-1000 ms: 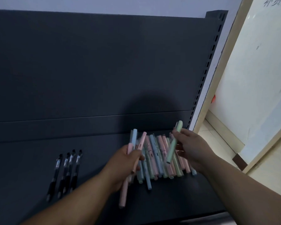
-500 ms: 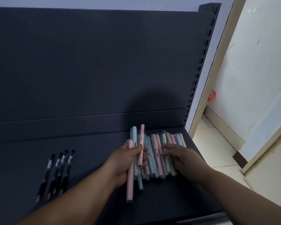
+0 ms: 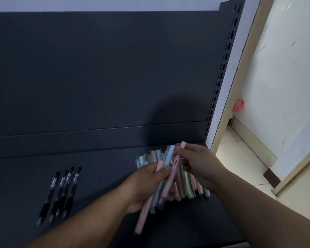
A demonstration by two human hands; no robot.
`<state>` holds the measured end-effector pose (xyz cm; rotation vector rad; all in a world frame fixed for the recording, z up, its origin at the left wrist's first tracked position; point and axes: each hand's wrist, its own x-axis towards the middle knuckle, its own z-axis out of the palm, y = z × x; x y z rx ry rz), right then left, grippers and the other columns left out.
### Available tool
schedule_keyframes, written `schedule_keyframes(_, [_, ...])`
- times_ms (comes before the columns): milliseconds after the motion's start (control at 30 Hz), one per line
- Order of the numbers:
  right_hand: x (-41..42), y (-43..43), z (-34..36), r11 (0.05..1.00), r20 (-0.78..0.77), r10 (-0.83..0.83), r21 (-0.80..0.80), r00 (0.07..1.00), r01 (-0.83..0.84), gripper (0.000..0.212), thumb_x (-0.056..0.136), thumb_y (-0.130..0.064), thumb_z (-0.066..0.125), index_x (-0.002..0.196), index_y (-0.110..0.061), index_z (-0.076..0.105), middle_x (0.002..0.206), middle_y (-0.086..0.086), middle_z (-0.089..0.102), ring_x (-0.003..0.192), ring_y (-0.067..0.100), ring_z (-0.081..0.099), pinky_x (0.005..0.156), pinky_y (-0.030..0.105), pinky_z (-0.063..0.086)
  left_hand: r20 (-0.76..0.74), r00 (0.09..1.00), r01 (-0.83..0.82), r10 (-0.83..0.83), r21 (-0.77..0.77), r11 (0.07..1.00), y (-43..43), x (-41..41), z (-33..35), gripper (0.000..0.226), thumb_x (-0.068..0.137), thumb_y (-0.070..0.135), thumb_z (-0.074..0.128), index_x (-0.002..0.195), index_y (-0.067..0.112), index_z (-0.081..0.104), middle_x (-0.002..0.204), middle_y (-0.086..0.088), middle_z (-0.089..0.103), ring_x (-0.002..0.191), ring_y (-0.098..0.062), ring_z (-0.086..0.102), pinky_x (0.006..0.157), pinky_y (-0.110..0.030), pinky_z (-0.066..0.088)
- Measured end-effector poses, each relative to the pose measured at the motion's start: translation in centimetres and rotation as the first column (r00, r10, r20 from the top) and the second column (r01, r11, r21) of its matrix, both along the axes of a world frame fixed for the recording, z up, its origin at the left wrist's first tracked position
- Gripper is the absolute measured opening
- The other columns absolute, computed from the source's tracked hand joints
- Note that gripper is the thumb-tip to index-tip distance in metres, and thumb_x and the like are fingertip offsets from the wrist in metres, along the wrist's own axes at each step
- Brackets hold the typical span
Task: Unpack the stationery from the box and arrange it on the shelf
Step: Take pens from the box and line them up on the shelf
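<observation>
A heap of pastel pens [image 3: 187,185], pink, blue and green, lies at the right end of the dark shelf board [image 3: 100,176]. My left hand [image 3: 143,185] grips a bundle of these pens, one long pink pen [image 3: 143,217] sticking out toward me. My right hand [image 3: 199,167] pinches the top of another pink pen [image 3: 175,167] that leans against the bundle. Several black pens [image 3: 61,192] lie side by side at the shelf's left. No box is in view.
The shelf's dark back panel [image 3: 106,68] rises behind, with a slotted upright post [image 3: 224,68] at its right. Beyond the post are a cream door frame [image 3: 240,86], tiled floor and an orange object [image 3: 239,104] by the wall.
My right hand lifted off the heap and took hold of a pink pen at the left hand's bundle. My left hand tilted the bundle to the right. The view shifted slightly.
</observation>
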<state>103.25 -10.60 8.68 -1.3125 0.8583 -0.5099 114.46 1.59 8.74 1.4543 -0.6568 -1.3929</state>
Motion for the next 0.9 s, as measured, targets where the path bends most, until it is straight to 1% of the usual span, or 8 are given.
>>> schedule_keyframes(200, [0.5,-0.5,-0.1,0.986,0.007,0.131,0.102,0.991,-0.131,0.03,0.092,-0.025,0.062,0.104,0.003,0.067,0.071,0.005,0.062,0.06,0.012,0.051,0.068,0.03,0.043,0.033,0.999,0.031,-0.032,0.02,0.999,0.0,0.1,0.2,0.026,0.099,0.033,0.046,0.11,0.017,0.063,0.092,-0.005,0.073,0.073,-0.016,0.069,0.063,-0.029,0.056])
schedule_keyframes(300, [0.5,-0.9,0.7,0.994,0.049,0.074,0.075,0.996,-0.078,0.024,0.093,-0.024,0.059,0.095,-0.002,0.068,0.068,0.003,0.059,0.061,0.013,0.047,0.069,0.029,0.043,0.234,0.972,-0.011,0.01,0.004,1.0,-0.3,0.8,0.5,0.036,0.099,0.045,0.039,0.113,0.025,0.065,0.103,0.002,0.072,0.091,-0.011,0.068,0.081,-0.026,0.055])
schedule_keyframes(467, [-0.2,-1.5,2.2,0.966,0.054,-0.159,-0.2,0.986,0.167,0.026,0.094,-0.032,0.057,0.092,-0.009,0.07,0.075,0.005,0.065,0.069,0.017,0.058,0.071,0.03,0.054,0.605,0.746,-0.128,0.279,-0.28,0.951,-0.6,3.2,2.3,0.044,0.095,0.052,0.03,0.113,0.032,0.065,0.11,0.014,0.06,0.101,0.006,0.053,0.073,-0.006,0.036])
schedule_keyframes(567, [-0.6,-1.3,1.8,0.895,0.08,-0.223,-0.377,0.972,0.237,0.022,0.093,-0.036,0.058,0.092,-0.017,0.069,0.081,0.004,0.071,0.076,0.017,0.068,0.075,0.034,0.058,0.539,0.724,-0.19,0.432,-0.446,0.875,-0.7,3.8,2.7,0.037,0.098,0.044,0.034,0.111,0.028,0.065,0.078,0.014,0.061,0.072,0.008,0.057,0.068,-0.006,0.043])
schedule_keyframes(633, [-1.0,-0.7,1.2,0.832,0.101,-0.244,-0.49,0.965,0.261,0.015,0.095,-0.033,0.056,0.091,-0.023,0.067,0.081,0.0,0.071,0.077,0.009,0.068,0.068,0.02,0.055,0.486,0.738,-0.217,0.468,-0.487,0.846,-0.6,3.7,2.4,0.031,0.098,0.039,0.039,0.106,0.027,0.066,0.065,0.01,0.057,0.059,0.002,0.054,0.061,-0.019,0.049])
schedule_keyframes(700, [-1.5,-0.1,0.5,0.739,0.106,-0.268,-0.616,0.958,0.275,0.011,0.095,-0.03,0.055,0.089,-0.031,0.064,0.079,-0.006,0.069,0.075,0.001,0.066,0.061,0.01,0.049,0.467,0.741,-0.225,0.483,-0.505,0.833,-0.4,3.6,1.9,0.022,0.096,0.034,0.045,0.099,0.029,0.067,0.067,0.005,0.06,0.06,-0.003,0.056,0.061,-0.022,0.053])
schedule_keyframes(800, [-2.3,0.4,-0.8,0.639,0.114,-0.297,-0.714,0.948,0.286,0.013,0.093,-0.029,0.055,0.089,-0.041,0.059,0.082,-0.012,0.067,0.078,0.0,0.064,0.063,0.011,0.047,0.478,0.723,-0.205,0.499,-0.542,0.815,0.2,3.1,0.9,0.015,0.093,0.028,0.052,0.093,0.033,0.066,0.083,0.001,0.066,0.069,0.0,0.062,0.065,-0.011,0.049])
schedule_keyframes(900, [-2.7,0.8,-2.0,0.575,0.133,-0.311,-0.762,0.941,0.298,0.012,0.091,-0.035,0.059,0.091,-0.046,0.054,0.088,-0.018,0.064,0.084,-0.002,0.061,0.067,0.011,0.044,0.6,0.62,-0.083,0.505,-0.59,0.803,0.9,2.7,-1.0,0.014,0.088,0.032,0.055,0.093,0.039,0.066,0.099,0.011,0.062,0.09,0.004,0.061,0.077,-0.004,0.043])
